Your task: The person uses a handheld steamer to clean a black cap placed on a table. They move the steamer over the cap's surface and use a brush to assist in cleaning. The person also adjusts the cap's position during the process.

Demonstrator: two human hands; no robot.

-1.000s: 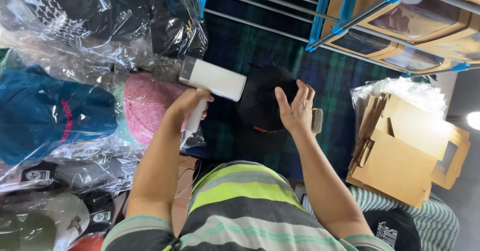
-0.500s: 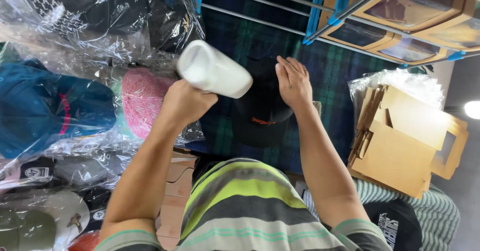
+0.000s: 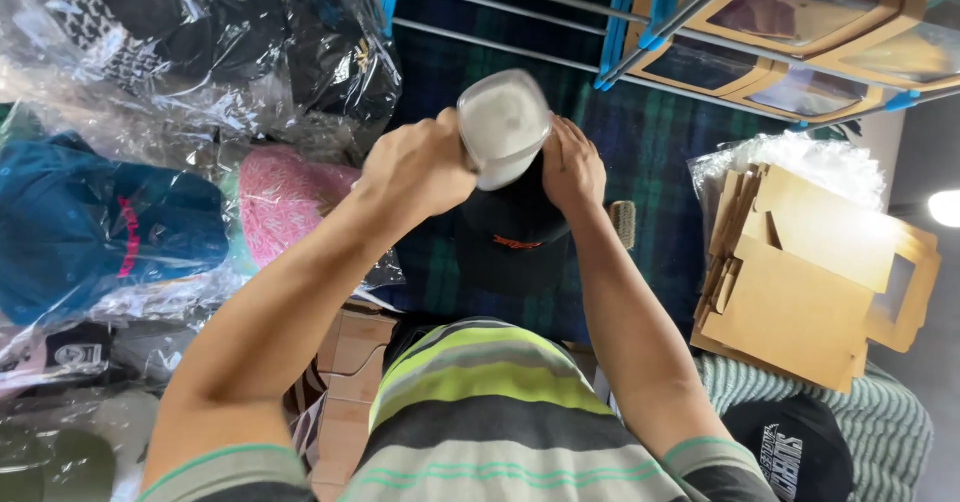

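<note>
Fingers of my left hand (image 3: 415,167) are curled tight round the neck of a white plastic bottle (image 3: 502,127), gripping it so its flat base faces up at the camera, and the bottle hangs tilted over a black cap (image 3: 512,242). My right hand (image 3: 572,167) sits just right of the bottle, fingers held together and laid flat on the far edge of the black cap, pressing it down onto the dark green plaid cloth (image 3: 660,152); whether those fingers also touch the bottle I cannot tell. That cap lies in the middle of the scene, just far of my striped shirt (image 3: 490,412), with a small orange mark on its front. Left of my left forearm I see a pink cap (image 3: 285,202) in clear plastic, and further left a blue cap (image 3: 100,222), also bagged. On the far left, more dark caps in crinkled bags (image 3: 200,32) pile up. Across the far side runs a metal rack with blue joints (image 3: 640,12), carrying windowed cardboard boxes (image 3: 800,12). On the right, a stack of flat folded cardboard boxes (image 3: 800,282) leans against bubble wrap (image 3: 800,157), and another black cap (image 3: 800,447) lies near right on striped fabric. A small brush (image 3: 624,224) rests just right of my right wrist.
</note>
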